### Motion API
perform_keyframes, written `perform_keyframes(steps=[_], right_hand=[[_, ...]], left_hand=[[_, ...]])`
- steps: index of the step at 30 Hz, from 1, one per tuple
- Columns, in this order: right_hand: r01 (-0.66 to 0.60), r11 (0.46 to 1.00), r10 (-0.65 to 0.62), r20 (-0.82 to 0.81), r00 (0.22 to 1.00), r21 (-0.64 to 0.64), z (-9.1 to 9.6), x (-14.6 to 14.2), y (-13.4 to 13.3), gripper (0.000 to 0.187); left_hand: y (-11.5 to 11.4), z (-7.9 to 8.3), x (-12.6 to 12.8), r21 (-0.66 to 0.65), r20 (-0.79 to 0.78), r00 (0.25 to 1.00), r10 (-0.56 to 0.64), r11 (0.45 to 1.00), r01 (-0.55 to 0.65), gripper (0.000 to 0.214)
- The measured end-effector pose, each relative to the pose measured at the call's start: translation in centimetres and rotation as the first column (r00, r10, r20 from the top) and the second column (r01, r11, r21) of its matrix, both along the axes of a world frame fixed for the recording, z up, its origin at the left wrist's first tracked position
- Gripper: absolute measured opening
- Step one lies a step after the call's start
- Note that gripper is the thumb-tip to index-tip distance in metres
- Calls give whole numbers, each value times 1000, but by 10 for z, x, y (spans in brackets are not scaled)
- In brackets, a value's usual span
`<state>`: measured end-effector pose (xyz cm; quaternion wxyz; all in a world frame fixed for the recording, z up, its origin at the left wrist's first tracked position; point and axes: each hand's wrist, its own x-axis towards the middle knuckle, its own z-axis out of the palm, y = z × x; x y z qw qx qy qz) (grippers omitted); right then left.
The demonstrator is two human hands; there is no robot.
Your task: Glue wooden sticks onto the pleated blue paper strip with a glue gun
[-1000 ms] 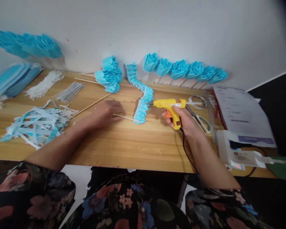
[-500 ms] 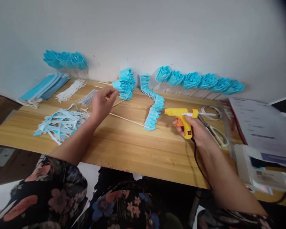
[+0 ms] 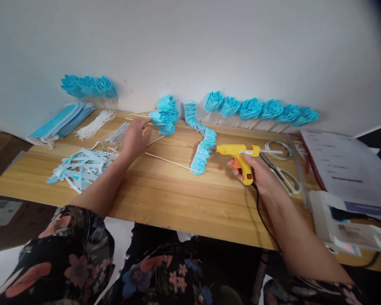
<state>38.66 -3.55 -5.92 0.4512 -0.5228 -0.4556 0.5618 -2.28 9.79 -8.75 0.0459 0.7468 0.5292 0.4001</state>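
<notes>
My right hand [image 3: 257,171] is wrapped round the handle of a yellow hot glue gun [image 3: 236,150], fingers by its orange trigger. The nozzle points left and reaches the edge of a pleated blue strip [image 3: 206,142], which winds across the table. A thin wooden stick [image 3: 168,160] lies with one end on the strip's near end. My left hand [image 3: 136,136] is open beside a small pile of blue flowers [image 3: 165,116] on sticks, fingers apart and stretched toward their stems. Whether a fingertip touches a stem I cannot tell.
Blue masks [image 3: 62,123], white cords [image 3: 97,123], grey strips [image 3: 117,134] and cut scraps [image 3: 82,167] lie left. Flowers lean on the wall [image 3: 190,42] at both sides. Scissors [image 3: 282,173], a cord coil [image 3: 277,148], papers [image 3: 346,165] and a white power strip [image 3: 330,224] are right.
My left hand has opened from a pinch and moved slightly down, fingers spreading beside the flower pile. The glue gun keeps its place by the strip; the whole view has shifted slightly.
</notes>
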Motion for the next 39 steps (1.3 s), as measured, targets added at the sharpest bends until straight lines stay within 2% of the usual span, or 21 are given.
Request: perform_keyframes(steps=[7, 13, 18, 21, 25, 32, 39], right_hand=[[-10, 1000, 10, -6, 1000, -18, -7, 6, 1, 47], [-28, 999, 28, -5, 1000, 22, 1, 0, -2, 49], [-35, 999, 35, 11, 999, 13, 9, -7, -4, 55], [-37, 999, 37, 17, 999, 9, 11, -9, -4, 56], [-56, 998, 56, 11, 998, -1, 10, -7, -4, 57], [-35, 999, 35, -10, 999, 10, 8, -5, -4, 53], [-32, 999, 32, 17, 999, 2, 15, -9, -4, 54]], left_hand=[[0, -2, 1, -22, 37, 999, -35, 999, 36, 46], [-2, 3, 1, -15, 87, 996, 34, 999, -33, 50], [5, 30, -1, 34, 130, 986, 103, 994, -108, 49], [21, 53, 3, 34, 96, 992, 83, 996, -86, 45], [50, 77, 16, -63, 62, 998, 29, 998, -25, 40], [87, 88, 32, -147, -182, 983, 35, 987, -62, 24], [98, 101, 36, -265, -272, 962, 6, 961, -81, 19]])
